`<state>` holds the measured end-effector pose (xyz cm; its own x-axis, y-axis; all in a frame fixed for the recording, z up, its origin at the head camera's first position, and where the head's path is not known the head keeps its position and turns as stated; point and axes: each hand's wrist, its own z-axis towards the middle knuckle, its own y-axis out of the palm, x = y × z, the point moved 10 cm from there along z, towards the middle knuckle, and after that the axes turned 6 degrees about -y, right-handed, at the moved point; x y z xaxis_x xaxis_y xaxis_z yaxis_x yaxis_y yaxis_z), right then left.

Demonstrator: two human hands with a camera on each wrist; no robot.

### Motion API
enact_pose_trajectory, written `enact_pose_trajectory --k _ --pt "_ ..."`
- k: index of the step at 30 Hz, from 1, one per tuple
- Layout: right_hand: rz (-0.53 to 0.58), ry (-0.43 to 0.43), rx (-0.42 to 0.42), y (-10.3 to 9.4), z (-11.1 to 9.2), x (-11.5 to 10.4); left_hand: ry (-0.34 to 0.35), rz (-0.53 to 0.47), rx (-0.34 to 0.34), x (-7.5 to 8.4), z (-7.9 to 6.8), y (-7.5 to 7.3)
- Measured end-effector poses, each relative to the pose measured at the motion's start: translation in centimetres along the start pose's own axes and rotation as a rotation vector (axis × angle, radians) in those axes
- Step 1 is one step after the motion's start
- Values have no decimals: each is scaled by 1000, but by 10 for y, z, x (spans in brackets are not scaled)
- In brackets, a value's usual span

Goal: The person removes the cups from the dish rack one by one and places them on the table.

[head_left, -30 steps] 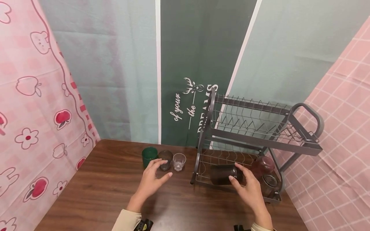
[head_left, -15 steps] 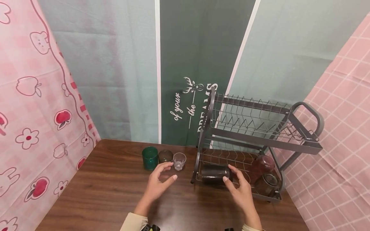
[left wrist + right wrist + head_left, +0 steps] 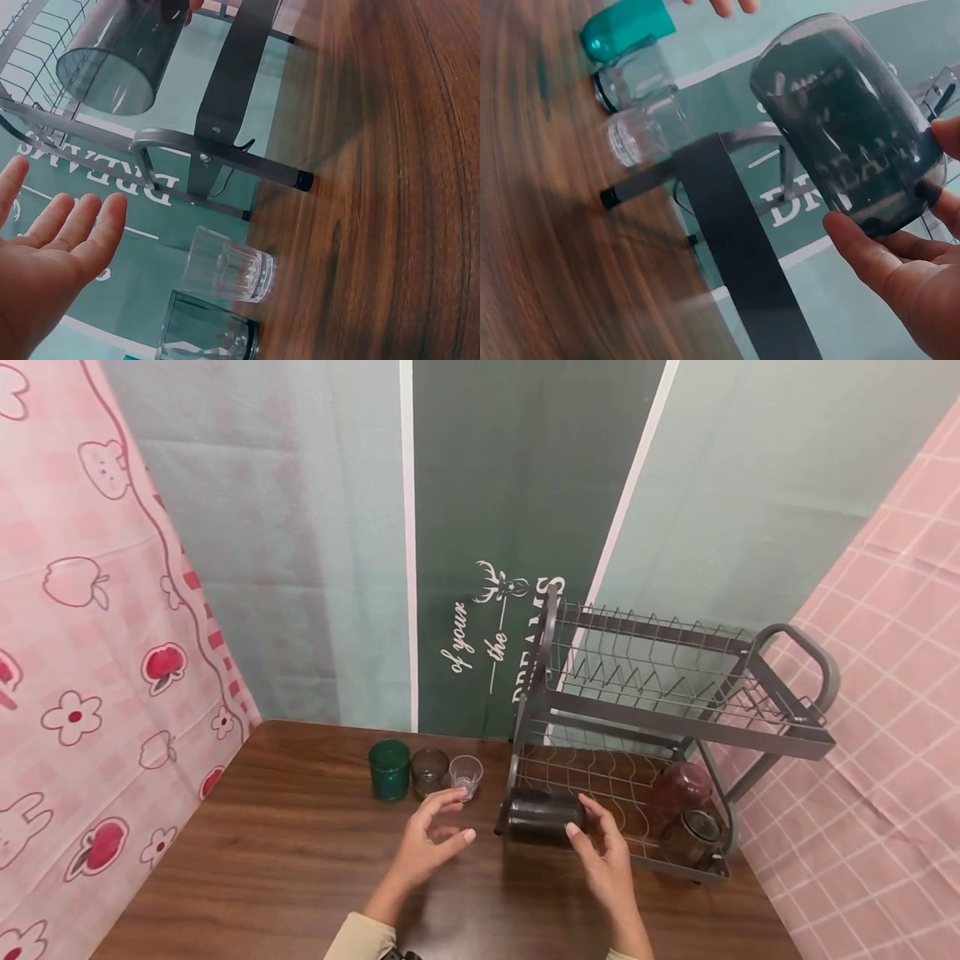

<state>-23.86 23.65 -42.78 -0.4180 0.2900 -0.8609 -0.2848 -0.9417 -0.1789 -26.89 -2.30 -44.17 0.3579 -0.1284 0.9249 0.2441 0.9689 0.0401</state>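
Note:
My right hand [image 3: 606,852] holds a dark tinted drinking glass [image 3: 542,815] by its base end, thumb and fingers round it. The glass [image 3: 847,124] lies on its side in the air, in front of the rack's lower tier, its mouth toward the left. My left hand [image 3: 433,839] hovers left of it, fingers spread and slightly bent, holding nothing. Behind the left hand stand a green glass [image 3: 389,770], a grey-brown glass [image 3: 430,772] and a small clear glass [image 3: 467,772] in a row. In the left wrist view the left palm [image 3: 45,274] is bare.
A two-tier grey dish rack [image 3: 675,727] stands on the right of the wooden table [image 3: 300,835]. On its lower tier, at the right end, are a reddish glass [image 3: 686,785] and a dark glass [image 3: 697,835]. Patterned cloths [image 3: 262,568] hang around the table.
My right hand has drawn the dark glass left, from the middle of the lower tier toward the rack's left end. My left hand has moved right and slightly nearer.

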Motion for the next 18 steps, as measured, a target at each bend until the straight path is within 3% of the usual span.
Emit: enact_pose_trajectory --k 11,18 --pt "96 -36 -40 23 -4 -4 5 -34 -30 29 -2 19" --pt "162 -41 -77 38 -8 -4 -15 -99 -28 30 -3 25"
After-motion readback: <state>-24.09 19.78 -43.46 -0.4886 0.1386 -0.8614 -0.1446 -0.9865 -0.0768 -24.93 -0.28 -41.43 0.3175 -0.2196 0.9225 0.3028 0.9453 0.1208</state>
